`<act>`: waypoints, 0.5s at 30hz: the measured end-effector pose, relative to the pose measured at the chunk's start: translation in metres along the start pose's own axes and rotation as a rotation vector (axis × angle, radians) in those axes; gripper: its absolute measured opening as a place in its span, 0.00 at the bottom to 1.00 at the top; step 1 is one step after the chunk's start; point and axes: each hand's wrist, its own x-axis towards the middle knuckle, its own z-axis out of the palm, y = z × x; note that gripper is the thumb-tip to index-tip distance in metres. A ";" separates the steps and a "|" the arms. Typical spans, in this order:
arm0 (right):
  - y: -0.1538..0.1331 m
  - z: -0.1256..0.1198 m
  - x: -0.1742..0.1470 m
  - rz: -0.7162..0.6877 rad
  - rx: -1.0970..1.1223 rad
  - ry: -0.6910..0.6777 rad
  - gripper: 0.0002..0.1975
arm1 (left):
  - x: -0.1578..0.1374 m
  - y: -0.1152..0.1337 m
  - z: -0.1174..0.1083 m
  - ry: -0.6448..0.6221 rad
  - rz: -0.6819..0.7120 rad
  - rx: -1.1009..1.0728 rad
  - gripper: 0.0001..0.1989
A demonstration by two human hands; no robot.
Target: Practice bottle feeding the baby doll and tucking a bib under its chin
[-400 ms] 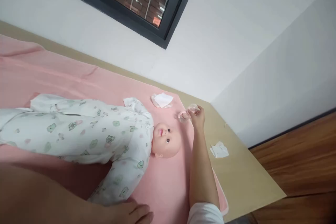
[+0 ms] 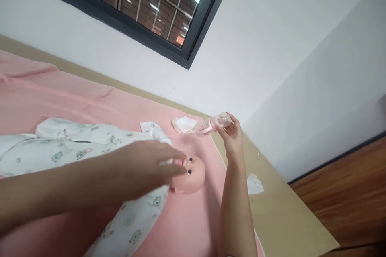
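My right hand (image 2: 233, 136) is closed on a clear baby bottle (image 2: 208, 126) with a pink handle, gripping it near its transparent domed cap. The bottle is tilted almost level, its base pointing left. Over the doll's chest and chin reaches my left hand (image 2: 155, 164), slightly blurred, with thumb and fingers apart and nothing between them. Beneath it a baby doll (image 2: 194, 172) lies on its back in a white sleepsuit (image 2: 132, 221) with green animal prints. The left hand hides part of the doll's mouth and torso.
A pink blanket (image 2: 181, 225) covers much of the wooden tabletop (image 2: 289, 217). A folded white tissue (image 2: 185, 123) on clear plastic lies beyond the doll. Another white tissue (image 2: 255, 184) rests right of my right forearm. Walls and a dark-framed window (image 2: 188, 54) border the table.
My left hand has risen from the lower edge and moved forward over the doll. My right hand has lifted the bottle, now showing more of its side.
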 end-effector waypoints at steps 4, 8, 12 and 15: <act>-0.041 0.015 -0.022 -0.100 0.012 -0.208 0.32 | 0.006 -0.021 -0.018 0.132 -0.380 0.004 0.16; -0.066 0.031 -0.043 -0.134 0.081 -0.397 0.29 | 0.010 -0.021 -0.030 0.142 -0.597 -0.108 0.28; -0.081 0.043 -0.058 -0.140 0.093 -0.485 0.29 | 0.010 -0.014 -0.036 0.089 -0.576 -0.249 0.38; -0.085 0.052 -0.066 -0.147 0.085 -0.507 0.29 | 0.009 -0.011 -0.035 0.054 -0.576 -0.281 0.39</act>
